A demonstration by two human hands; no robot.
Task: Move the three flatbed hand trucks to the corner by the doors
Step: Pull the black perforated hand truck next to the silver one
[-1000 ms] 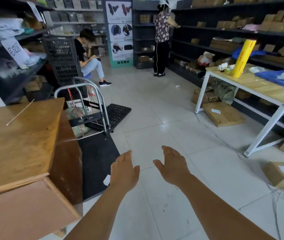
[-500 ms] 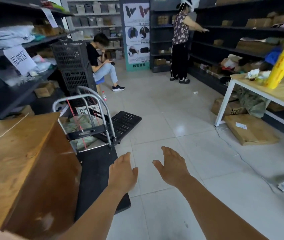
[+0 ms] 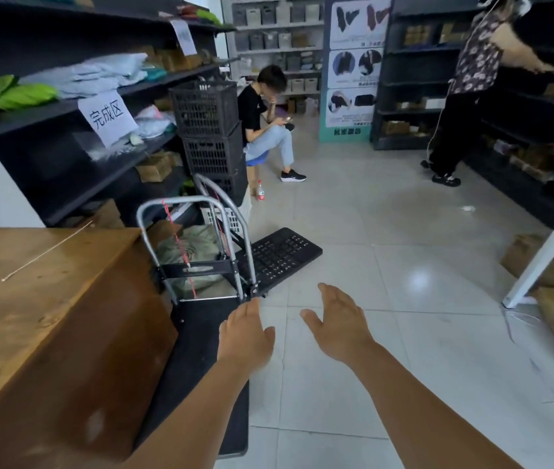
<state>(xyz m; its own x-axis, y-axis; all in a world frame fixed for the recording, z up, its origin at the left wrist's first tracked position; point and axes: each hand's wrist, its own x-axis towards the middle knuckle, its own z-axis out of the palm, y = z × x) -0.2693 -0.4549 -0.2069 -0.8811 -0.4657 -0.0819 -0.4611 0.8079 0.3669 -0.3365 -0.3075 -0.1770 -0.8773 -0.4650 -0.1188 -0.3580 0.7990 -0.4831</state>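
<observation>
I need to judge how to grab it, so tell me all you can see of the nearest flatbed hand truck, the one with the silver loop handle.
The nearest black flatbed hand truck lies flat on the pale tiled floor, close beside the brown wooden desk. Its dark deck looks smooth and carries nothing. At its far end a silver metal loop handle stands upright with a black crossbar; a red cord hangs along it. No wheels show. The open left hand hovers over the deck's right edge, holding nothing.
</observation>
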